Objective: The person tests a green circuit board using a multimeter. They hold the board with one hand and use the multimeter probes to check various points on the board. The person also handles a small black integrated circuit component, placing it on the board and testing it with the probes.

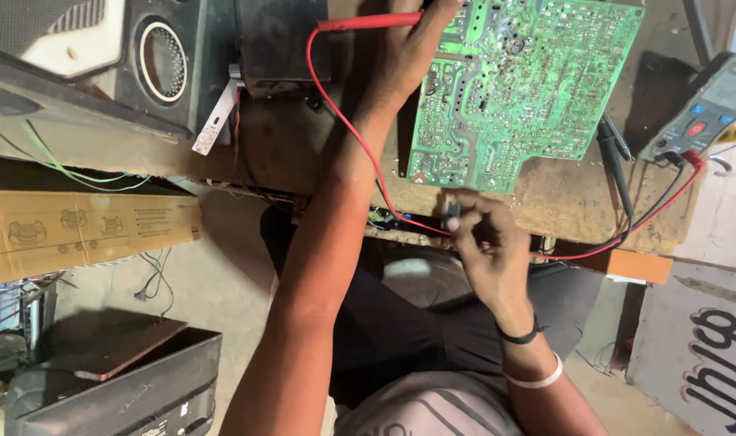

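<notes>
Head view: two hands test a green circuit board [517, 81].
Left hand [408, 48] grips red probe [368, 22] at 12 o'clock; right hand [485, 250] pinches black probe [452, 211] at 6.

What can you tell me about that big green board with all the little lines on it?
The green circuit board lies flat on a worn wooden bench, solder side up, with pale tracks and many tiny silver dots. Its outline is uneven, with a step cut from the lower right corner. The left hand rests at its upper left edge, holding a red probe. The right hand pinches a small dark part just below its bottom edge.
</notes>
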